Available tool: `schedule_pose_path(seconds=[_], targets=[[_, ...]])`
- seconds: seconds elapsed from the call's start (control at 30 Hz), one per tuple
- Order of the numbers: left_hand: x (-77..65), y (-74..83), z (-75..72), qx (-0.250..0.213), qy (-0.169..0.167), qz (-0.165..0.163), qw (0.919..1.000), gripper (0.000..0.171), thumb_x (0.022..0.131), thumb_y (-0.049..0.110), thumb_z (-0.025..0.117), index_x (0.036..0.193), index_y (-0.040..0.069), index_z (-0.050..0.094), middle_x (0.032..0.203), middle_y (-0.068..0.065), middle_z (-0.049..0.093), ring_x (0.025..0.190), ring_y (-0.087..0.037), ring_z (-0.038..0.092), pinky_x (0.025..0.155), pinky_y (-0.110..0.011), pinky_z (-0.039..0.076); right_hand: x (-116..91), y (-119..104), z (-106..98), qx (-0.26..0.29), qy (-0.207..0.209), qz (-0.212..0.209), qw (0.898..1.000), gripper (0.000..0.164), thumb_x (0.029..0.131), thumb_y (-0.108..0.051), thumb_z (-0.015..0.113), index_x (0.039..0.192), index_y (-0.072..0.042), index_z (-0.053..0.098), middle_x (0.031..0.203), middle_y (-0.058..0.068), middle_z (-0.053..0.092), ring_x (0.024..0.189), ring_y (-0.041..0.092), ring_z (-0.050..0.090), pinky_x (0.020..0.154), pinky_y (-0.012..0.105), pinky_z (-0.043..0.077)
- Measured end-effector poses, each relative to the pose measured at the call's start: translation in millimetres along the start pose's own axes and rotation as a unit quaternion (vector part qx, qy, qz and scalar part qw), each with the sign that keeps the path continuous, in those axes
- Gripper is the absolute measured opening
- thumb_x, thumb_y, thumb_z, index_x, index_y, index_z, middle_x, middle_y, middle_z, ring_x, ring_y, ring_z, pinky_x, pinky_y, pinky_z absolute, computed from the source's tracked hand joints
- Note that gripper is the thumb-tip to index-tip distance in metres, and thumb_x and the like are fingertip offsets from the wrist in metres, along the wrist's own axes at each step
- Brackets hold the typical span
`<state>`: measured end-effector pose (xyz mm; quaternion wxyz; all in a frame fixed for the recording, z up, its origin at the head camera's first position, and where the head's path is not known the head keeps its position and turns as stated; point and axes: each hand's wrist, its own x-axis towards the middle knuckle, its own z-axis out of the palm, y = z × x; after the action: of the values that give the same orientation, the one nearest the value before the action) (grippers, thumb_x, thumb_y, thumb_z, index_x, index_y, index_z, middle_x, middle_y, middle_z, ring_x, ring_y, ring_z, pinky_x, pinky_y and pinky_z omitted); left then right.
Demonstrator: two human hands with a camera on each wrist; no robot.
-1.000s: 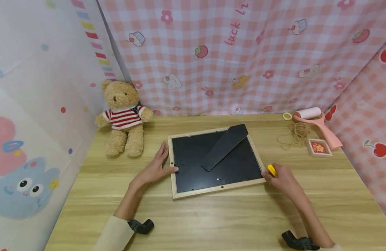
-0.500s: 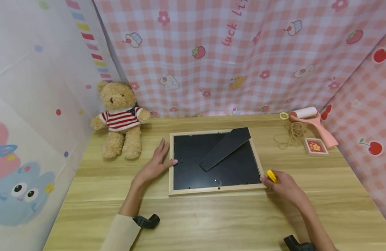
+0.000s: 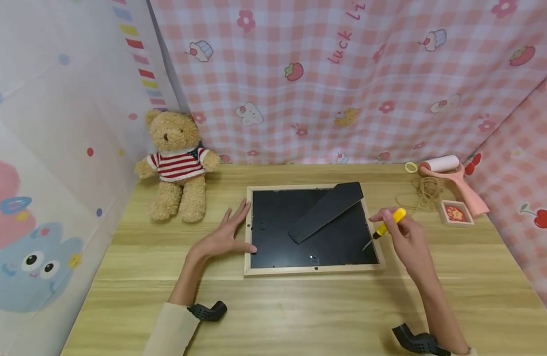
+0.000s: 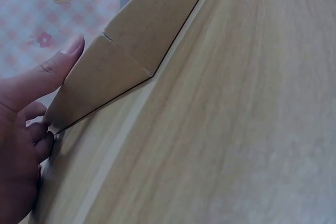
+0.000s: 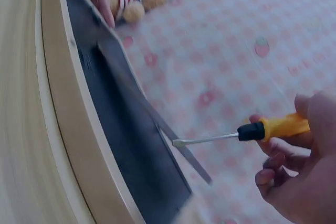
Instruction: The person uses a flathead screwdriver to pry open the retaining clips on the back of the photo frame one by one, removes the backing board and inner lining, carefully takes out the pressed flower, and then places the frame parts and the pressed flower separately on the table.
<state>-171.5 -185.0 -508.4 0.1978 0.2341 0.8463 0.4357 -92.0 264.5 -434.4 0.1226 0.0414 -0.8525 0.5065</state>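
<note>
A picture frame (image 3: 282,271) lies face down on the wooden table. Its light wood border surrounds a black back panel (image 3: 273,212), with a black easel leg (image 3: 329,210) slanting across it. My left hand (image 3: 222,239) rests at the frame's left side, thumb over the border and fingers spread along the outer edge. Over the lower right corner, my right hand (image 3: 409,242) holds a flathead screwdriver (image 5: 286,127) by its yellow handle. The metal shaft (image 5: 207,139) points down and left over the panel. Small dark fastenings sit along the border.
A teddy bear (image 3: 177,165) in a striped shirt sits at the back left. At the back right are a pink lint roller (image 3: 467,190), a yellow ring (image 3: 410,167), tangled twine (image 3: 427,193) and a small square box (image 3: 456,213). Patterned cloth (image 3: 273,118) hangs behind.
My right hand has risen from the frame's lower right corner and turned, bringing the screwdriver's shaft into view. The frame has been turned slightly to lie squarer. My left hand stays at its left side.
</note>
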Motion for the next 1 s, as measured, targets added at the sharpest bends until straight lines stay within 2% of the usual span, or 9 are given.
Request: schedule_pose_path(seconds=[0.13, 0.2, 0.27, 0.37, 0.5, 0.63, 0.73, 0.87, 1.0], targets=[[0.2, 0.8, -0.4, -0.001, -0.008, 0.002, 1.0000, 0.129, 0.091, 0.046, 0.090, 0.178, 0.019, 0.000, 0.186, -0.004, -0.014, 0.166, -0.043, -0.026, 0.133, -0.074, -0.005, 6, -5, 24, 0.065, -0.048, -0.013, 0.997, 0.036, 0.119, -0.021, 0.049, 0.122, 0.003, 0.076, 0.116, -0.009, 0.075, 0.100, 0.010, 0.068, 0.083, 0.016, 0.055], [0.5, -0.1, -0.2, -0.003, -0.008, 0.007, 0.9999, 0.129, 0.091, 0.049, 0.089, 0.178, 0.019, -0.001, 0.186, -0.005, -0.015, 0.166, -0.042, -0.027, 0.133, -0.073, -0.007, 11, -5, 35, 0.110, -0.085, -0.010, 0.990, 0.037, 0.119, -0.021, 0.049, 0.125, 0.005, 0.074, 0.115, 0.002, 0.076, 0.093, 0.013, 0.069, 0.081, 0.019, 0.058], [0.8, -1.7, 0.0, -0.006, -0.006, 0.009, 0.9999, 0.130, 0.090, 0.051, 0.089, 0.178, 0.019, -0.001, 0.185, -0.004, -0.016, 0.167, -0.040, -0.028, 0.133, -0.072, -0.008, 16, -3, 47, 0.161, -0.117, 0.002, 0.980, 0.037, 0.119, -0.020, 0.050, 0.125, 0.009, 0.072, 0.113, 0.009, 0.076, 0.090, 0.016, 0.070, 0.080, 0.022, 0.060], [0.8, -3.9, 0.5, -0.006, -0.005, 0.012, 0.9999, 0.130, 0.090, 0.052, 0.089, 0.178, 0.019, -0.001, 0.185, -0.004, -0.017, 0.166, -0.039, -0.028, 0.133, -0.071, -0.010, 22, 3, 63, 0.241, -0.144, 0.031, 0.959, 0.035, 0.116, -0.014, 0.056, 0.127, 0.017, 0.069, 0.110, 0.010, 0.078, 0.093, 0.017, 0.075, 0.086, 0.023, 0.063], [-0.3, -3.6, -0.3, -0.007, -0.007, 0.010, 0.9999, 0.129, 0.091, 0.047, 0.089, 0.178, 0.018, -0.001, 0.185, -0.005, -0.016, 0.166, -0.040, -0.028, 0.133, -0.070, -0.010, 24, 10, 79, 0.328, -0.141, 0.078, 0.931, 0.029, 0.111, -0.005, 0.064, 0.129, 0.016, 0.070, 0.112, 0.005, 0.082, 0.099, 0.018, 0.080, 0.093, 0.026, 0.065], [0.6, -1.9, 0.1, -0.012, -0.006, 0.008, 0.9999, 0.128, 0.091, 0.044, 0.090, 0.178, 0.018, 0.000, 0.185, -0.006, -0.015, 0.166, -0.042, -0.027, 0.132, -0.073, -0.008, 25, 12, 88, 0.371, -0.132, 0.112, 0.912, 0.026, 0.108, -0.001, 0.067, 0.131, 0.009, 0.074, 0.118, 0.005, 0.082, 0.102, 0.020, 0.083, 0.099, 0.033, 0.064], [0.9, -2.1, 0.8, -0.009, -0.006, 0.005, 0.9999, 0.128, 0.092, 0.044, 0.090, 0.178, 0.018, 0.000, 0.185, -0.005, -0.016, 0.166, -0.042, -0.027, 0.132, -0.073, -0.007, 27, 10, 95, 0.369, -0.134, 0.125, 0.911, 0.029, 0.106, -0.001, 0.070, 0.133, 0.010, 0.072, 0.118, 0.006, 0.082, 0.103, 0.021, 0.083, 0.100, 0.038, 0.062], [0.7, -3.9, 1.5, -0.003, -0.005, 0.006, 1.0000, 0.128, 0.091, 0.047, 0.090, 0.178, 0.017, -0.001, 0.185, -0.004, -0.016, 0.166, -0.043, -0.028, 0.132, -0.074, -0.007, 32, 1, 108, 0.341, -0.147, 0.129, 0.919, 0.036, 0.104, -0.004, 0.075, 0.135, 0.015, 0.069, 0.114, 0.007, 0.083, 0.102, 0.024, 0.083, 0.100, 0.041, 0.063], [-0.2, -5.9, 1.4, -0.005, -0.002, 0.015, 0.9999, 0.129, 0.091, 0.050, 0.089, 0.178, 0.015, 0.000, 0.185, -0.007, -0.016, 0.165, -0.045, -0.027, 0.131, -0.076, -0.007, 36, -10, 126, 0.316, -0.164, 0.125, 0.926, 0.038, 0.103, -0.007, 0.077, 0.134, 0.014, 0.070, 0.112, 0.011, 0.084, 0.104, 0.027, 0.083, 0.101, 0.043, 0.063]])
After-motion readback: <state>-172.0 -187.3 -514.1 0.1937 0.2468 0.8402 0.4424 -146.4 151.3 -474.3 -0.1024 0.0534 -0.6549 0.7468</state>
